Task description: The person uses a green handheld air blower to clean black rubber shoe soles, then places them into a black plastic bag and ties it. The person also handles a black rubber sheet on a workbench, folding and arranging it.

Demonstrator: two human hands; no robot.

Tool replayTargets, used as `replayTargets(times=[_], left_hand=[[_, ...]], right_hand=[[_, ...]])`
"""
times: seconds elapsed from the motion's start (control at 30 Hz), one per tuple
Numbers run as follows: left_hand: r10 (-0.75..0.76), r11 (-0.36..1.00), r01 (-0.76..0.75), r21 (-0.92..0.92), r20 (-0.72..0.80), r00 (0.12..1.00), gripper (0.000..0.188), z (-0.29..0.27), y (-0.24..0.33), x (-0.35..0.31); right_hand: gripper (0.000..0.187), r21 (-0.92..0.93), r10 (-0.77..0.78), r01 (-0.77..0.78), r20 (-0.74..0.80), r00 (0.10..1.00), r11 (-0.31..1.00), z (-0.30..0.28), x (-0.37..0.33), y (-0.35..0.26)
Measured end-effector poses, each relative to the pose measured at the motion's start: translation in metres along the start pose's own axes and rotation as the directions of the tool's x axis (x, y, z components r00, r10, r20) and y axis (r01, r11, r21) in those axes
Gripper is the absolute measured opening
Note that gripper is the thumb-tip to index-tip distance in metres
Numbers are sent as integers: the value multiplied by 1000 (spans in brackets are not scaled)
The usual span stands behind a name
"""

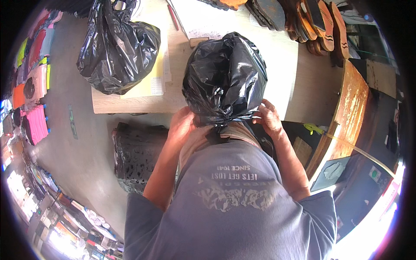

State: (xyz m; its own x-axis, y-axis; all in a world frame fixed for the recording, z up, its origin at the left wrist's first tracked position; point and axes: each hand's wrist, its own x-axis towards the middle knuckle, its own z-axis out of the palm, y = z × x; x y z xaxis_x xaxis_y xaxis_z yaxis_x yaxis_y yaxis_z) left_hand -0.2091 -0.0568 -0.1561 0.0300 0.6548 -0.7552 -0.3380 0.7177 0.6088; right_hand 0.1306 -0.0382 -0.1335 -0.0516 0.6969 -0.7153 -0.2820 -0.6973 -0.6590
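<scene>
Black plastic bag point(225, 80) bulges round, glossy and crinkled

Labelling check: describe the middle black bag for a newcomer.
Start at the pale wooden table across the top. At its near edge, in front of the grey T-shirt, is a bulging black plastic bag. Unlike the black bag at its left, it sits between the left hand and right hand.
</scene>
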Motion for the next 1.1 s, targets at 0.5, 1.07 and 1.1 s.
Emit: replayTargets(times=[0.5, 1.07, 1.1], left_hand=[[494, 596, -336, 729, -3, 870, 45, -6, 24, 19], [637, 390, -578, 717, 244, 731, 25, -3, 52, -8], [641, 386, -605, 696, 269, 719, 26, -2, 52, -8]], right_hand=[[56, -861, -454, 62, -205, 867, 506, 7, -20, 24], [34, -794, -436, 326, 86, 896, 513, 47, -54, 2], [33, -818, -468, 337, 95, 879, 466, 53, -54, -4]])
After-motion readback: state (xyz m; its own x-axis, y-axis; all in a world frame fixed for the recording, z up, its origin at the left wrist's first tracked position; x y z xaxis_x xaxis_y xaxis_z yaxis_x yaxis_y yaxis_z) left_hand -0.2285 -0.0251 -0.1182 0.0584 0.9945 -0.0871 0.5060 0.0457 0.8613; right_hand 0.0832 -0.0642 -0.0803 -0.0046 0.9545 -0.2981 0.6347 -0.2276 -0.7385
